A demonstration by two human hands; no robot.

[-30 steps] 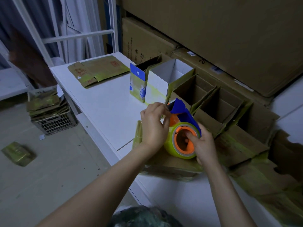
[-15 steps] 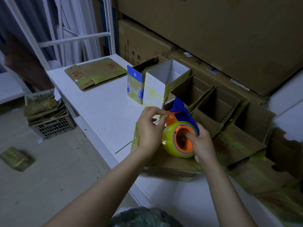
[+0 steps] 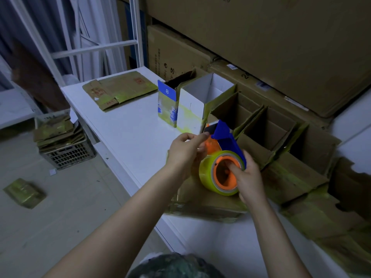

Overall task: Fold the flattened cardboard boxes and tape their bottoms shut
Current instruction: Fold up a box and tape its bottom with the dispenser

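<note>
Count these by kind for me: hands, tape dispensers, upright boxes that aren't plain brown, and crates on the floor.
2 hands: left hand, right hand
1 tape dispenser
2 non-brown boxes: blue-labelled box, white box
1 crate
Total: 6

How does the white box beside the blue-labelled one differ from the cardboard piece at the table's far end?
The white box stands upright, folded open at the top; the cardboard piece lies flat, unfolded. The white box has white walls; the cardboard piece is brown. Both sit on the table and show yellowish patches.
</note>
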